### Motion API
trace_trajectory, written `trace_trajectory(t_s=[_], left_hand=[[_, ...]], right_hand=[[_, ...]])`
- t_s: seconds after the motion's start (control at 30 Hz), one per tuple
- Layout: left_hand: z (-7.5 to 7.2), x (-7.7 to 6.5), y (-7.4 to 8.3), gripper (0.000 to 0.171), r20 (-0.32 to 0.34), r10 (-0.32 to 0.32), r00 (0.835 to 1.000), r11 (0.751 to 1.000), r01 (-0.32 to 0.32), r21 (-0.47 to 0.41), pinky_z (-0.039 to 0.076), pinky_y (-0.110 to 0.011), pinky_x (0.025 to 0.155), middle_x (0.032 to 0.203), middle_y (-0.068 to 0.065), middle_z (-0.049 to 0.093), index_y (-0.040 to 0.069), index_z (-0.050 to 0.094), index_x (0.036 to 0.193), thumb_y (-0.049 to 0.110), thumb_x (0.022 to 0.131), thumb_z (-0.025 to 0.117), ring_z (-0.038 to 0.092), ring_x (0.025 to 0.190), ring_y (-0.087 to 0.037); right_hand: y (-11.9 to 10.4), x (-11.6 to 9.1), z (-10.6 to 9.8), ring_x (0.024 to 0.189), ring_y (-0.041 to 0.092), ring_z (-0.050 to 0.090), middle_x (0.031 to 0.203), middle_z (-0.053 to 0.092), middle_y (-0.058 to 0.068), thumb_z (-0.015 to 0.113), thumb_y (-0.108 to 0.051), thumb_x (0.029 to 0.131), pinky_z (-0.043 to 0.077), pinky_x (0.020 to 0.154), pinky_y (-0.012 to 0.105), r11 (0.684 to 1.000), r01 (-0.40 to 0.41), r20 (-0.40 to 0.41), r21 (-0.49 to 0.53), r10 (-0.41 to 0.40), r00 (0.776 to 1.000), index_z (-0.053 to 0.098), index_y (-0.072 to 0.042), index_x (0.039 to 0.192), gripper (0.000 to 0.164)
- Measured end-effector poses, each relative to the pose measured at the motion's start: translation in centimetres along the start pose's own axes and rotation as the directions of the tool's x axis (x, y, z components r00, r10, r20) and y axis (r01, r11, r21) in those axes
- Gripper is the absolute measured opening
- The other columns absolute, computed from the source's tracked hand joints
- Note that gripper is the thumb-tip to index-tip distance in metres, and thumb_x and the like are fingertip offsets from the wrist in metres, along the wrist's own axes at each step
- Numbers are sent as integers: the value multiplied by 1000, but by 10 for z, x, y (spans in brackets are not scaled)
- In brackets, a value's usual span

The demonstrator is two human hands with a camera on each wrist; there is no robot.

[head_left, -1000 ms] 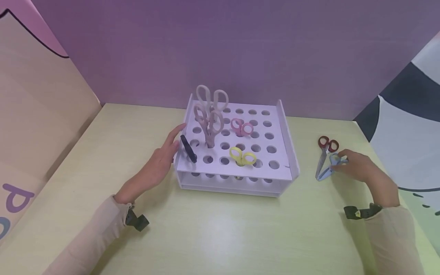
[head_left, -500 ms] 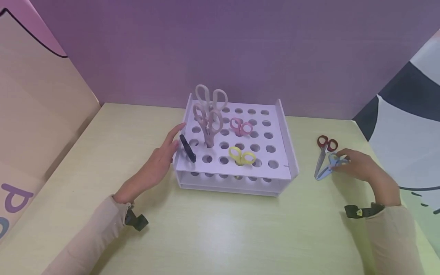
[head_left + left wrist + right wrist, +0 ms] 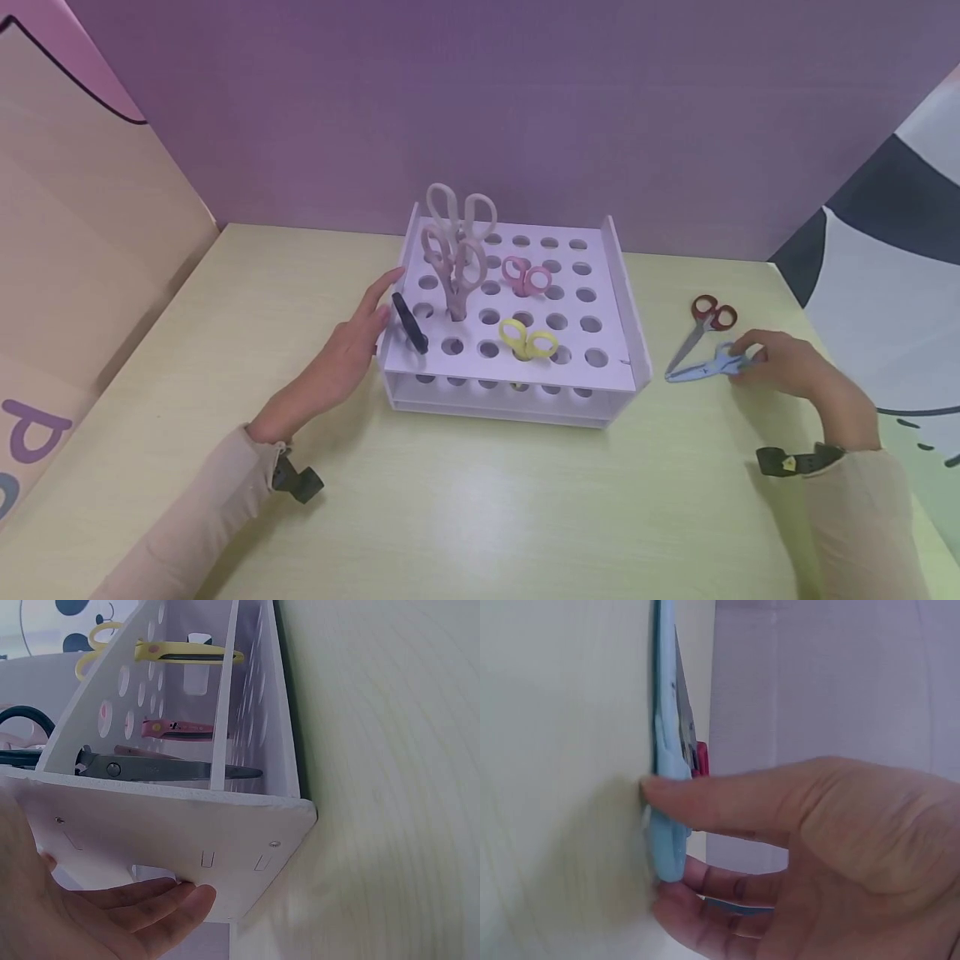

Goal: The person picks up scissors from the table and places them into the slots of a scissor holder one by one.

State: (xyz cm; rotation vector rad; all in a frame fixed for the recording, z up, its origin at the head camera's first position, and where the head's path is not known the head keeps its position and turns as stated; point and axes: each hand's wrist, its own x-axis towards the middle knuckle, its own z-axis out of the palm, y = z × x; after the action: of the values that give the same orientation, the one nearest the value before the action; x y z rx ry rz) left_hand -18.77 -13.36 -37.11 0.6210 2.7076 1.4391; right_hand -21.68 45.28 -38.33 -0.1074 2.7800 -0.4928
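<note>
At the right of the table my right hand [image 3: 783,367] pinches the handles of light blue scissors [image 3: 722,363]. They lie flat, blades pointing left; in the right wrist view the thumb [image 3: 705,799] presses one side of the blue handle [image 3: 667,844], fingers curled at the other. Just behind them lie red-handled scissors [image 3: 706,321], tips meeting the blue ones. My left hand [image 3: 341,358] rests against the left side of a white rack [image 3: 525,381] with rows of holes. In the left wrist view its fingers [image 3: 150,907] lie nearly straight along the side panel, beside a slot.
Several scissors stand in the rack, handles up: black-handled scissors [image 3: 409,323], dusty-pink scissors [image 3: 456,296], white scissors [image 3: 454,221], small pink scissors [image 3: 527,282] and yellow scissors [image 3: 528,343]. A purple wall [image 3: 480,100] rises behind the table [image 3: 480,517].
The blue scissors have turned on the table, their tips swinging left and slightly back. The red scissors' tips have shifted left too. My left hand and the rack hold still.
</note>
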Motion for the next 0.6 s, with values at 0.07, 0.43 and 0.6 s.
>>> trace_trajectory(t_s=[0.07,0.43,0.6], left_hand=[[0,0,0,47,2,1,1000,1000,-1,0,50,-47,85,114,-14,70,53,12,154,49,108,21,68,95,-25],[0,0,0,46,1,4,1000,1000,-4,-13,51,-47,83,113,-12,71,53,13,154,49,108,21,69,92,-23],[0,0,-1,46,-6,5,1000,1000,-5,-5,51,-47,82,111,-12,71,53,13,154,49,108,21,69,90,-23]], right_hand=[[0,-1,-1,83,31,55,95,62,23,77,-24,85,42,65,32,1000,1,5,6,-1,1000,57,5,118,48],[-1,-7,-3,88,23,56,105,63,21,71,-32,93,45,69,31,994,34,-116,101,-23,993,58,2,107,40],[-5,-7,-3,88,28,59,100,67,19,65,-34,97,46,68,34,996,41,-179,82,-26,983,61,4,108,39]])
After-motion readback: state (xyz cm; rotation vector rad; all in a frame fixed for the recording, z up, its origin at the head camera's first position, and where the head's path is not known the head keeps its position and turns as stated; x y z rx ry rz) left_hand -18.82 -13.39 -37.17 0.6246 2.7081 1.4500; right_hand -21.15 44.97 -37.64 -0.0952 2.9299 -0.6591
